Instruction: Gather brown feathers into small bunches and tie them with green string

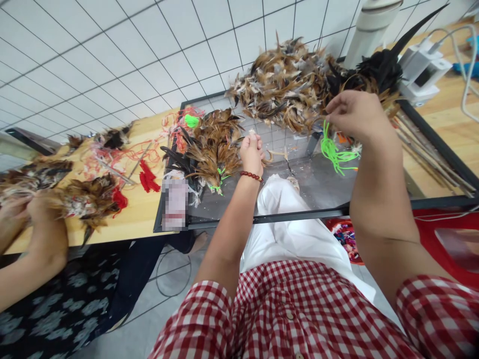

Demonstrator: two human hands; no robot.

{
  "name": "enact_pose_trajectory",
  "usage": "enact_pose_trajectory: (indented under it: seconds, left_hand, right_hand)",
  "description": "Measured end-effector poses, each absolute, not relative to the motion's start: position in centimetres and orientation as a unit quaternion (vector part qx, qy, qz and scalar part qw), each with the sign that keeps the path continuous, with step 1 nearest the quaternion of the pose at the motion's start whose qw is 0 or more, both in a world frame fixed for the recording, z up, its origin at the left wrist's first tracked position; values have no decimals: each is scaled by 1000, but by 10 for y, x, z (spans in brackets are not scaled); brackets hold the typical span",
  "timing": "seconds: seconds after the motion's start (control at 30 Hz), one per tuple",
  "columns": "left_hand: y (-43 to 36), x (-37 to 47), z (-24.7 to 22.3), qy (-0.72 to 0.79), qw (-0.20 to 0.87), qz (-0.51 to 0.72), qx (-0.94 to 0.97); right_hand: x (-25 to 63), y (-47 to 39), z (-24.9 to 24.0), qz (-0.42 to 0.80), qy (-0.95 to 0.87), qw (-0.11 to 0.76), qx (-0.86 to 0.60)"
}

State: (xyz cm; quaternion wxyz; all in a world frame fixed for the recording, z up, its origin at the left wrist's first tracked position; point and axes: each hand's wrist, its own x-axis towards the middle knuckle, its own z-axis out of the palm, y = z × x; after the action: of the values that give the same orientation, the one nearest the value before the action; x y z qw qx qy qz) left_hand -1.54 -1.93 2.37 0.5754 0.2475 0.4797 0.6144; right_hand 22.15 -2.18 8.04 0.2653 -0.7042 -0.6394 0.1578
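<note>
My left hand (251, 151), with a red bead bracelet at the wrist, is closed over the glass-topped table (228, 202). A small pale tip shows above its fingers; what it grips is too small to name. Brown feather bundles (219, 149) with green ties lie just left of it. My right hand (350, 113) is raised with bent fingers at the right edge of the big brown feather pile (286, 85). Its fingertips are near the feathers, and whether they hold anything is unclear. Bright green strings (335, 152) lie or hang just below it.
Thin sticks (426, 149) lie at the right, below a white charger block (422, 72) with cables. Black feathers (381, 70) stand beside a pale post (368, 32). At the left, another person's hands (41, 204) handle feathers near red yarn (148, 177). A red basin (346, 242) sits below the table.
</note>
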Motion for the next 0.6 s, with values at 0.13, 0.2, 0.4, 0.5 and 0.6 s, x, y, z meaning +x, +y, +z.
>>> enact_pose_trajectory:
  seconds: [0.13, 0.2, 0.4, 0.5, 0.6]
  left_hand:
    - [-19, -15, 22, 483, 574, 614, 246]
    - [-18, -15, 21, 487, 571, 614, 245]
    - [-19, -15, 20, 472, 569, 617, 270]
    - [-24, -13, 23, 444, 584, 606, 307]
    - [-29, -11, 26, 430, 609, 574, 339]
  right_hand:
    - [226, -5, 66, 7, -623, 354, -697]
    - [223, 0, 63, -60, -626, 439, -642]
    - [190, -5, 60, 16, -647, 586, -487]
    - [173, -7, 50, 117, -697, 534, -465]
    - [159, -5, 36, 118, -746, 486, -440]
